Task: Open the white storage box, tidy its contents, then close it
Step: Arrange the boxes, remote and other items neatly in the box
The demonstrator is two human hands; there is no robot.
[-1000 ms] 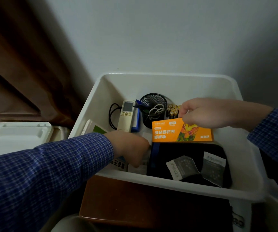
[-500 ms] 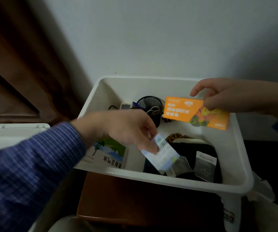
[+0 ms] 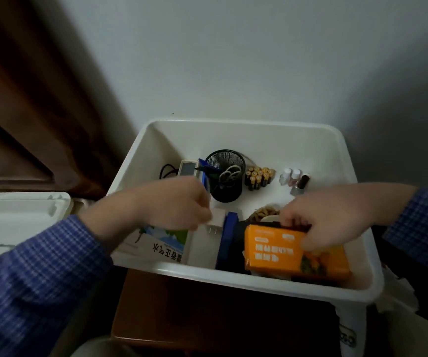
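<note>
The white storage box (image 3: 243, 126) stands open against the wall. My right hand (image 3: 323, 217) grips an orange carton (image 3: 292, 249) low in the box's front right, over a black pouch. My left hand (image 3: 171, 204) has curled fingers at a small white plug adapter (image 3: 216, 224) beside a blue-edged case (image 3: 229, 238). At the back stand a black mesh pen cup (image 3: 224, 176) with scissors, a bundle of batteries (image 3: 259, 177), small bottles (image 3: 295, 180), a white remote (image 3: 187, 168) and a black cable (image 3: 167, 170). A green-and-white box (image 3: 161, 244) lies front left.
The box's white lid (image 3: 19, 217) lies flat to the left. The box rests on a brown wooden surface (image 3: 207, 313). A brown curtain (image 3: 27, 99) hangs at the left, and a pale wall rises right behind the box.
My right hand brought the orange carton down from above the box's back to its front right. My left hand no longer shows the barcoded packet and now sits at the white adapter.
</note>
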